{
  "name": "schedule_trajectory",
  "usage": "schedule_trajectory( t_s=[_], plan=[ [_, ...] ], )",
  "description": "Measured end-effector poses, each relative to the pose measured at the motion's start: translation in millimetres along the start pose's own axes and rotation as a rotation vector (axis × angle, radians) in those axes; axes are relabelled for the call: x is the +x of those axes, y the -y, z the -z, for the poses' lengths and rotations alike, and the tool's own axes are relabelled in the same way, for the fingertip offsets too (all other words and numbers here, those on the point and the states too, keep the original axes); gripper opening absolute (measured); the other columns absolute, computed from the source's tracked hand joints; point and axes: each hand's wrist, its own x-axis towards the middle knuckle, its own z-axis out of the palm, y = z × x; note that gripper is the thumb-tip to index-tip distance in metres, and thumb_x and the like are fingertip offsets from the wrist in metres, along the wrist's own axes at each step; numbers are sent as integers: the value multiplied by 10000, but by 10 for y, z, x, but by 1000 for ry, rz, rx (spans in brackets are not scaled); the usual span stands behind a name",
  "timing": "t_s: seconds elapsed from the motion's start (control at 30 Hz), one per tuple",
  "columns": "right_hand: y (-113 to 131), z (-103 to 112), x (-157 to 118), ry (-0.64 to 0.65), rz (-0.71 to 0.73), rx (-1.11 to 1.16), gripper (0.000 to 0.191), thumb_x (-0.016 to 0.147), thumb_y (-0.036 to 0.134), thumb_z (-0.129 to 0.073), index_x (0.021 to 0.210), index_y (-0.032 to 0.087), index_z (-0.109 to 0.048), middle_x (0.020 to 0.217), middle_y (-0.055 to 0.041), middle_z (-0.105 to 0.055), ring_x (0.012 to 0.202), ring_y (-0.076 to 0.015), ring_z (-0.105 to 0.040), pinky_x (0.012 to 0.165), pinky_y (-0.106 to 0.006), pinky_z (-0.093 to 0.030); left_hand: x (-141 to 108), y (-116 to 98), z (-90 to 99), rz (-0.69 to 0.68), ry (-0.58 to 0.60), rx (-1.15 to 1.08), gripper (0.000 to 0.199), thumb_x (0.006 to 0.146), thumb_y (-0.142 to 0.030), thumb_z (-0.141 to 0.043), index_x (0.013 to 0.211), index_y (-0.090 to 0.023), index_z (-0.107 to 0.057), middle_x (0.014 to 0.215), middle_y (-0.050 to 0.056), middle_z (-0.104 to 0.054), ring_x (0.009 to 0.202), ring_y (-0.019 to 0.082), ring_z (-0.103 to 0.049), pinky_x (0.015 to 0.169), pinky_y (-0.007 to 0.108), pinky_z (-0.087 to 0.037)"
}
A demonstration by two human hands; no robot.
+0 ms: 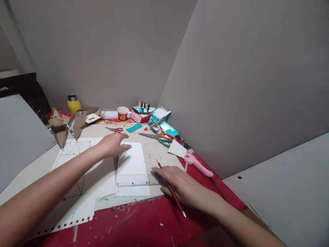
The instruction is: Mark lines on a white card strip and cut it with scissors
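My left hand (113,144) hovers at the top left edge of a white rectangular card (132,161), its thumb and fingers apart and nothing between them. Across the lower part of the card lies a clear ruler (128,181), set crosswise. My right hand (177,181) is at the ruler's right end, which it partly hides; whether the fingers press on it I cannot tell. A red and black pencil (177,199) is tucked in that hand, tip pointing up and away. Left of the card, partly under my left forearm, is a sheet with drawn lines (74,171).
Red-handled small scissors (118,130), larger scissors (164,138) and a teal strip (134,128) lie beyond the card. Farther back stand a paper cup (123,115) and a yellow bottle (74,105). A pink glue gun (199,164) rests at right, near the wall.
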Motion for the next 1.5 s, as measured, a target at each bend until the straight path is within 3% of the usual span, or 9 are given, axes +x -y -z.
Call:
schedule_trajectory(
  t_s=[0.1, 0.2, 0.33, 0.53, 0.7, 0.9, 1.03, 1.3, 1.5],
  plan=[
    [22, 21, -14, -22, 55, -12, 490, 830, 59, -558, 1307, 168, -533, 1155, -135, -663, 1069, -263, -596, 942, -426, -455, 333, 122, -14, 43, 85, 60, 422, 903, -385, -614, 1266, -181, -545, 1283, 106, -582, 1095, 264, -595, 922, 484, -489],
    [23, 1, -44, -47, 74, -50, 472, 856, 79, -530, 1315, 187, -518, 1082, -125, -659, 1002, -260, -607, 867, -406, -479, 511, 167, -67, 56, 150, 95, 336, 923, -350, -597, 1214, -184, -573, 1227, 87, -599, 1031, 238, -617, 870, 456, -526],
    [20, -47, -98, -49, 94, -96, 491, 871, 51, -472, 1346, 174, -475, 1028, -128, -636, 919, -243, -607, 795, -378, -494, 597, 205, -109, 65, 205, 111, 316, 922, -343, -598, 1193, -181, -583, 1205, 84, -608, 1009, 230, -623, 851, 439, -535],
    [-69, -63, -265, -49, 132, -76, 519, 847, 47, -469, 1356, 146, -474, 1035, -151, -645, 919, -245, -617, 821, -392, -524, 623, 270, -106, 44, 271, 94, 304, 921, -341, -602, 1172, -170, -592, 1182, 80, -618, 991, 225, -629, 835, 431, -541],
    [-278, -41, -451, -275, 69, 47, 543, 877, 180, -524, 1411, 208, -425, 1208, -157, -638, 1085, -256, -626, 921, -407, -527, 605, 242, -108, 41, 287, 91, 306, 920, -341, -603, 1173, -170, -592, 1185, 79, -617, 998, 230, -627, 840, 435, -539],
    [-345, -99, -438, -464, -52, 204, 507, 879, 224, -521, 1379, 177, -452, 1037, -112, -675, 871, -199, -678, 770, -328, -571, 556, 188, -109, 61, 283, 74, 305, 921, -341, -600, 1174, -170, -592, 1186, 79, -616, 994, 230, -628, 839, 434, -540],
    [-200, -147, -280, -422, -121, 235, 490, 864, 233, -523, 1338, 116, -492, 1001, -118, -674, 803, -194, -674, 745, -329, -554, 541, 173, -113, 70, 278, 44, 303, 920, -335, -604, 1174, -169, -592, 1185, 79, -616, 996, 228, -628, 838, 433, -541],
    [137, -268, 164, -285, -174, 21, 566, 851, 221, -537, 1379, 32, -458, 1073, -197, -673, 944, -298, -668, 831, -411, -530, 550, 227, -164, 98, 302, -39, 283, 926, -344, -595, 1141, -159, -604, 1122, 68, -639, 923, 207, -646, 783, 397, -558],
    [147, -334, 282, -222, -218, -147, 540, 885, 280, -555, 1365, 43, -479, 1022, -193, -696, 892, -310, -676, 771, -414, -538, 584, 225, -222, 97, 128, -39, 277, 929, -359, -586, 1120, -159, -611, 1108, 66, -643, 926, 208, -644, 794, 403, -552]
  ],
)
